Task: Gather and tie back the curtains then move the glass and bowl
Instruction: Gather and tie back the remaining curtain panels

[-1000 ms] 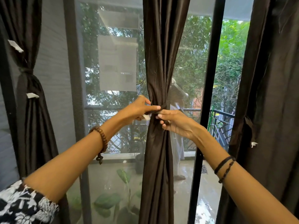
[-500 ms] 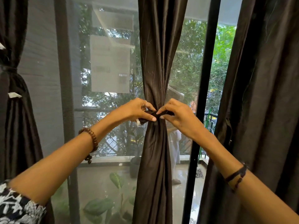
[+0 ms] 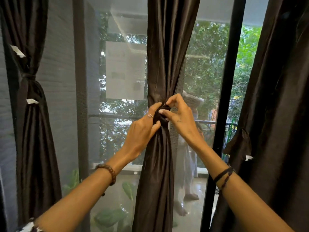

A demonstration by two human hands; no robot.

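I have both hands at the waist of the middle curtain [image 3: 160, 164], which hangs gathered between the glass panes. My left hand [image 3: 142, 131] pinches the dark tie band [image 3: 161, 114] with thumb and fingers; my right hand [image 3: 179, 118] pinches its upper loop. The knot looks loose, so if either grip slackens the slick fabric could slide and the bundle fall open. The right curtain [image 3: 275, 114] hangs untied; neither glass nor bowl is in view.

A home's balcony door: dark curtains [image 3: 160, 47] hang before a screened glass door [image 3: 117, 81], with railing [image 3: 217, 124] and trees [image 3: 209, 64] beyond.
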